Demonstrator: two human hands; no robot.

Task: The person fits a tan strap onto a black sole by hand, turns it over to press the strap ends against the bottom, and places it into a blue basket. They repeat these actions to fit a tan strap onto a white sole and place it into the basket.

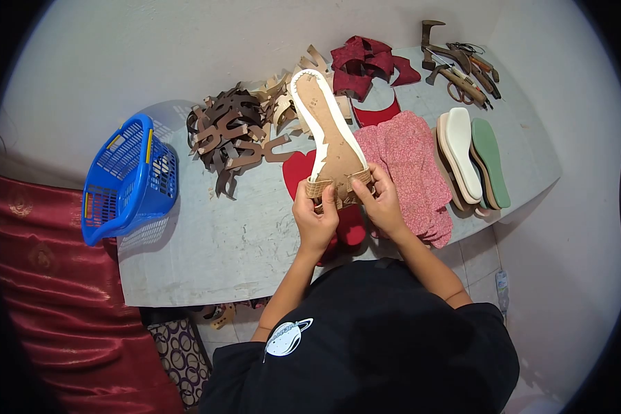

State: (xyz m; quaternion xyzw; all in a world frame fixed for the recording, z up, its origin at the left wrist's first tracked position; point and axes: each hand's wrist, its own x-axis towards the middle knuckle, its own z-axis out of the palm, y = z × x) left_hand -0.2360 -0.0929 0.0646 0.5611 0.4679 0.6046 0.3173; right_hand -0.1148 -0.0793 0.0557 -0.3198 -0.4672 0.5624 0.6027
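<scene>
Both hands hold a half-made sandal (334, 141) up above the table, its tan insole underside facing me. White lining is folded over the insole's edge, and a tan crocodile-patterned strap (319, 188) wraps its wide end. My left hand (316, 219) is closed on the strap's left side, thumb on top. On the right side, my right hand (381, 203) pinches the strap between thumb and fingers. Behind the sandal lie red sole-shaped pieces (295, 169) and a stack of pink patterned insoles (410, 165), partly hidden by my hands.
A blue basket (127, 183) stands at the table's (207, 265) left edge. Brown strap pieces (228, 124), beige cut pieces (279, 93) and dark red fabric (366, 65) are heaped along the back. White soles (462, 155), green soles (488, 162) and hand tools (462, 76) lie right.
</scene>
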